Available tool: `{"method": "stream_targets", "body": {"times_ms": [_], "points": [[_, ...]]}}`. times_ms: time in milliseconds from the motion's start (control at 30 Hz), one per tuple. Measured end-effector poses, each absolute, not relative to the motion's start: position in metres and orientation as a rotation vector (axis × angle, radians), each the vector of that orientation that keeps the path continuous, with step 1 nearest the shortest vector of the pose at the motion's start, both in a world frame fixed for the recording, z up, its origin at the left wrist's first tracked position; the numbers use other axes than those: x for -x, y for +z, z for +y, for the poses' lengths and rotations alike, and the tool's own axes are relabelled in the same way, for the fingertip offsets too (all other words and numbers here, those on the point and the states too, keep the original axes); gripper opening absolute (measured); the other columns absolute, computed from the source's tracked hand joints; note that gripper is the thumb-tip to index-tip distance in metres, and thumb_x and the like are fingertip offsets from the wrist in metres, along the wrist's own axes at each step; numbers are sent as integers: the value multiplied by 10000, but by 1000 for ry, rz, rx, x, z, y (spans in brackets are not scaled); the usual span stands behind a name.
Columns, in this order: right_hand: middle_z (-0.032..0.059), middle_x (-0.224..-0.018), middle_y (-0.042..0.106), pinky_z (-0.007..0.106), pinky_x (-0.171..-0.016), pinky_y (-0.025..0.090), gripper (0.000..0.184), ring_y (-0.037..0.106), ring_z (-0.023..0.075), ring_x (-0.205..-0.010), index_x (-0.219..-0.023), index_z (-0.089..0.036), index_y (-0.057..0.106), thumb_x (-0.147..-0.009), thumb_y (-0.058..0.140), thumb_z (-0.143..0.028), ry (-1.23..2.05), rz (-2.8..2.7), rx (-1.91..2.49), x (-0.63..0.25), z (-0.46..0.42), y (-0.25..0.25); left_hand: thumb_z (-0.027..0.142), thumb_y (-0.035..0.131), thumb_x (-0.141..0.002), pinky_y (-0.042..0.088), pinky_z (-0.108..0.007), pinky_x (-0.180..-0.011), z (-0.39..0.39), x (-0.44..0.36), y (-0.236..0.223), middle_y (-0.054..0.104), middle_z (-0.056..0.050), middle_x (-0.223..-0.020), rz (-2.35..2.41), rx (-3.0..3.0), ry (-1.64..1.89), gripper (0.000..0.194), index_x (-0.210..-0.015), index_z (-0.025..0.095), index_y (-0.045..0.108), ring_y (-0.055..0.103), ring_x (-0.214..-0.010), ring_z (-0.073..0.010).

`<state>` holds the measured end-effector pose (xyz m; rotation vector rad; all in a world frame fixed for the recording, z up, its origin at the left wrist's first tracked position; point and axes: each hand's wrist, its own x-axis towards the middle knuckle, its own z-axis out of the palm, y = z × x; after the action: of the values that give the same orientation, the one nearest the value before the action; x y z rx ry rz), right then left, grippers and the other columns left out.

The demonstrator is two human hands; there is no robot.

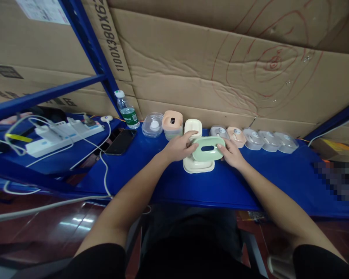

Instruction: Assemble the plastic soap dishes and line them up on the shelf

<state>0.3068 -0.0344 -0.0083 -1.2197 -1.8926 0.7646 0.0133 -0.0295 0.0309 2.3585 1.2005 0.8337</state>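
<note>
- From the head view I see the green lid in the middle of the scene, just above the tabletop, its oblong slot facing up.
- The right hand has its grip closed on the lid's right end, thumb on top.
- The left hand lays its thumb on the lid's left end while a finger stretches past the far edge; its other fingers are hidden, so I cannot tell whether that grip is grasping.
- Partly under the lid, on the near side, I have a cream tray; just beyond is a cream container.
- Far left of these I make out a peach-lidded container, clear containers, a bottle and, nearer, a dark phone.
- Far right stands a row of lidded boxes, one of them peach.
- At the scene's left I see a white power strip with plugs and cables; cardboard backs the tabletop.
</note>
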Motion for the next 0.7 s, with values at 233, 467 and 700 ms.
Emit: {"method": "stream_targets", "body": {"times_ms": [233,467,700], "points": [[33,-626,686,303,-560,471,632,645,189,-582,-808,-197,688,-997,511,-774,759,-2177,1307,-305,-34,-5,309,461,-933,471,-325,-646,-26,-6,39,711,-20,-653,1148,-2314,305,255,-933,205,693,691,-649,-215],[53,-832,757,309,-636,438,611,631,183,-689,-1205,-179,786,-985,588,-714,664,-2375,1267,-303,-31,-11,329,489,-875,487,-300,-601,-22,-6,33,746,-41,-682,1151,-2206,69,194,-848,218,646,708,-640,-214],[38,-779,725,317,-642,429,592,626,184,-683,-1150,-179,800,-1005,558,-700,662,-2378,1264,-305,-31,-11,436,520,-926,476,-315,-620,-14,-2,22,790,-47,-790,1280,-2253,44,304,-989,215,719,692,-614,-211]]}}
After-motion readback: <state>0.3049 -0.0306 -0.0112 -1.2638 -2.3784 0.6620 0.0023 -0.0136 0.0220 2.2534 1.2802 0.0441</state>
